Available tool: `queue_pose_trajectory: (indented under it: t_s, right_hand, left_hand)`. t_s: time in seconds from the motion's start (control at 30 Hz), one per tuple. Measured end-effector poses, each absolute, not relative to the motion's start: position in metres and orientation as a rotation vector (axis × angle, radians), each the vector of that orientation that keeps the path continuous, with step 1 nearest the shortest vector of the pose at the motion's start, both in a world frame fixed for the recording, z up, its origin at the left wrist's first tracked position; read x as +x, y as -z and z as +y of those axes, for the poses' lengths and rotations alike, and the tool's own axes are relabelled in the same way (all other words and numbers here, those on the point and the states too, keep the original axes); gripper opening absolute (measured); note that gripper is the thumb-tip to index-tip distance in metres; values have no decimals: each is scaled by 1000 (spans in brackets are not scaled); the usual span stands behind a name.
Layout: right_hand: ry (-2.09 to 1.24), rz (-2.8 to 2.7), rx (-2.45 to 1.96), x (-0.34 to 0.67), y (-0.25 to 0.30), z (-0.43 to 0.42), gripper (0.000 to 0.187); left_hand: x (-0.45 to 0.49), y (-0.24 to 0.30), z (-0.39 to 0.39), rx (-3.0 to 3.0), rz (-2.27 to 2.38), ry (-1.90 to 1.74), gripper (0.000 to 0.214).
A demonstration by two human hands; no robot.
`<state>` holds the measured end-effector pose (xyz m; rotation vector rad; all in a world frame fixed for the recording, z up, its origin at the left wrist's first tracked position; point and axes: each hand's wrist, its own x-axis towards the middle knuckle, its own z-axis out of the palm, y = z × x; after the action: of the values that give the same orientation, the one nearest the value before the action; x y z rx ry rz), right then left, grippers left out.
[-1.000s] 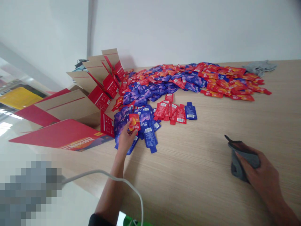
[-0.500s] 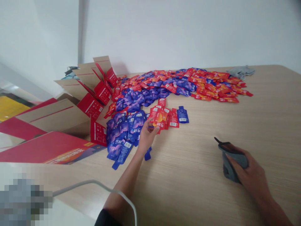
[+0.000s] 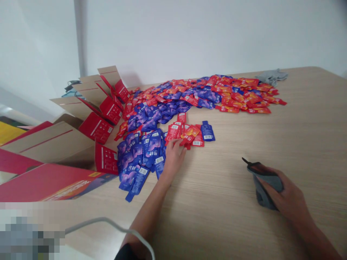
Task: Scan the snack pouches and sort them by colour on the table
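My left hand [image 3: 174, 157] is at a small group of spouted pouches, its thumb and forefinger at the lower left corner of a red pouch with orange fruit print [image 3: 190, 134]. Its fingers look closed on that corner. Under and around it lie more red pouches [image 3: 173, 131], and a single blue pouch [image 3: 207, 131] lies at the group's right edge. Just left of the hand is a spread of blue-purple pouches [image 3: 135, 157], partly behind my wrist. Over the table's right side, my right hand [image 3: 287, 193] grips a folded grey cloth [image 3: 268, 184] with a black edge and loop.
A long heap of mixed red and blue pouches [image 3: 195, 94] runs along the wall. Open red cartons [image 3: 108, 157] with raised flaps line the left side. A grey cloth bundle [image 3: 272, 77] lies at the back right. A pale cable [image 3: 108, 220] crosses my left forearm.
My left hand has shifted slightly right with the red-orange pouch, which has turned to lie slanted on the group. My right hand keeps its hold on the grey cloth. The view has shifted a little.
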<state>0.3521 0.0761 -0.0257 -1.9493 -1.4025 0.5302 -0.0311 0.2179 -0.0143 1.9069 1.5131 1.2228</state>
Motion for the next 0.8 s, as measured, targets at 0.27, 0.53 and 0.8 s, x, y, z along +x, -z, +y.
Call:
queue_pose_trajectory:
  t_s: [0.27, 0.53, 0.8]
  right_hand:
    - [-513, -1440, -1897, 358, 38, 78, 58]
    - [-689, -1631, -1760, 373, 30, 81, 50]
    - [-706, -1680, -1755, 377, 39, 84, 48]
  left_hand:
    - [24, 3, 169, 2478, 1333, -1052, 26]
    - [133, 4, 215, 2938, 966, -474, 37]
    - [215, 22, 346, 2950, 1273, -588, 54]
